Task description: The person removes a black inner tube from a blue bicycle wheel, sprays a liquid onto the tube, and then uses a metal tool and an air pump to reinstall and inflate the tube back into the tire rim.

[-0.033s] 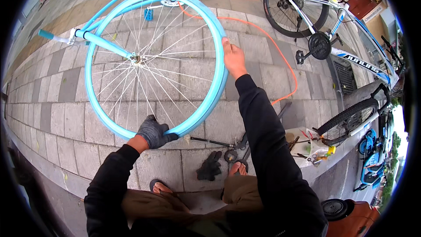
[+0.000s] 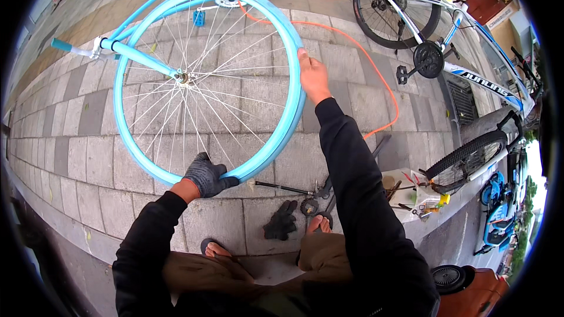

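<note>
A light-blue bicycle wheel [image 2: 289, 121] with thin spokes is attached to the fork [image 2: 140, 57] of a blue bike lying on its side. My left hand [image 2: 205, 179], in a dark grey glove, grips the tyre at the lower edge. My bare right hand [image 2: 312, 75] holds the wheel's right side, thumb along the tyre. Below the wheel a hand pump [image 2: 282, 188], a small round gauge [image 2: 309, 207] and a loose dark glove [image 2: 279, 221] lie on the paving by my feet [image 2: 317, 225].
An orange hose [image 2: 388, 100] snakes over the pavers [image 2: 88, 161]. A white-and-blue bike [image 2: 482, 82] is on the right, beside a drain grate [image 2: 461, 105] and a white container [image 2: 411, 205] of tools. A blue scooter [image 2: 493, 211] and red-brown object [image 2: 476, 296] are at lower right.
Both hands keep their grip on the wheel, with only a very slight upward shift of my right hand and forearm.
</note>
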